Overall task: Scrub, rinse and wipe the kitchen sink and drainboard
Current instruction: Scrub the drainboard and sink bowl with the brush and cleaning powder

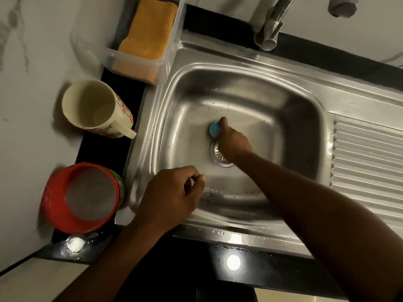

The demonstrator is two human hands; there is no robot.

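Note:
A stainless steel sink (283,118) fills the middle of the view, with water drops on its walls. My right hand (233,141) reaches down into the basin and grips a small blue scrubber (214,127) against the bottom, just beyond the drain strainer (219,154), which my hand partly hides. My left hand (172,197) hovers over the sink's near left corner with fingers loosely curled, holding nothing that I can see. The ribbed drainboard (368,158) lies to the right of the basin.
On the dark counter at left stand a cream jug (91,105) and a red-lidded tub (82,197), with white powder (73,245) spilled near it. A clear box holds an orange sponge (149,29) at the back left. The tap (272,25) rises behind the sink.

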